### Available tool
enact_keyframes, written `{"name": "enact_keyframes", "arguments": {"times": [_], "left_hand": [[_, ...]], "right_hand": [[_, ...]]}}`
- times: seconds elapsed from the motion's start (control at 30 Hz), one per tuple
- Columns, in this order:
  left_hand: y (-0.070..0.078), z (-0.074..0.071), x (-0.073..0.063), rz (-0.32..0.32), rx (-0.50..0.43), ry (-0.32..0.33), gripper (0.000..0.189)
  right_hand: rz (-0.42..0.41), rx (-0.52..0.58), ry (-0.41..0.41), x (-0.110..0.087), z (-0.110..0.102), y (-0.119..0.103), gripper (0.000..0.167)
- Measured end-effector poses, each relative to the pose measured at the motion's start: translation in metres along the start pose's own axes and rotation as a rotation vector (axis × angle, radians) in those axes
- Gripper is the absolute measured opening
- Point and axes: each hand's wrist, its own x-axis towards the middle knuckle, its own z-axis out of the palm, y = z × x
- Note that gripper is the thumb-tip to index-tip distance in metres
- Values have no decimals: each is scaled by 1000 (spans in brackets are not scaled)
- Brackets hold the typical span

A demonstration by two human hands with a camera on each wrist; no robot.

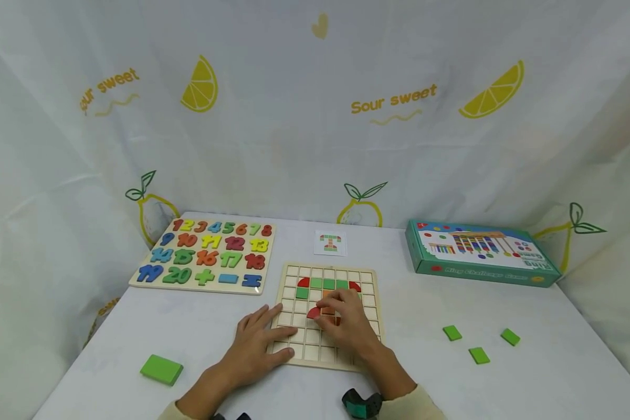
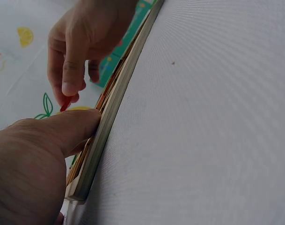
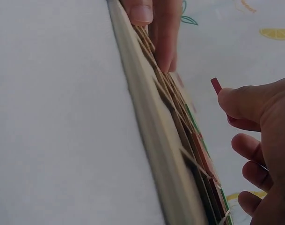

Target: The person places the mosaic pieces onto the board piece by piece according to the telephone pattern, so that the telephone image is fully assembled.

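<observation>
A wooden grid board (image 1: 312, 352) lies on the table with green, red and orange tiles set in its upper and middle cells. My right hand (image 1: 349, 321) is above the board's middle, pinching a red quarter-round tile (image 1: 313, 313) between thumb and forefinger. From the right wrist view, that red tile (image 3: 216, 85) sticks out past the fingertips, raised off the grid. With fingers spread, my left hand (image 1: 254, 344) rests on the board's left edge. Its thumb (image 2: 81, 126) lies over the rim in the left wrist view. Some orange tiles are partly hidden under the right hand.
A small pattern card (image 1: 331, 243) lies behind the board. The number puzzle (image 1: 205, 256) is at the back left, and a green game box (image 1: 483, 254) at the back right. Several loose green pieces lie about: a block (image 1: 161, 370) at left, tiles (image 1: 479, 355) at right.
</observation>
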Motion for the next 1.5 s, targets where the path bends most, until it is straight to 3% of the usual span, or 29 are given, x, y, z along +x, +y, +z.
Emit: {"name": "enact_keyframes", "arguments": {"times": [0.33,0.67,0.83,0.97,1.13,1.5], "left_hand": [[-2,1,1,-4,10,-3,39],[-2,1,1,-4,11,2,39],[-1,1,0,-3,1,4,38],[0,0,0,3,-7,11,37],[0,0,-1,8,-17,25,37],[-1,1,-1,3,-19,6,38]], "right_hand": [[128,-38,-102,-5,6,3,17],[100,-99,-140,-4,7,6,17],[118,-48,-100,-2,0,2,23],[115,14,-41,4,-17,-5,26],[113,32,-30,10,-48,-16,29],[22,-22,24,-1,-121,-20,35]]}}
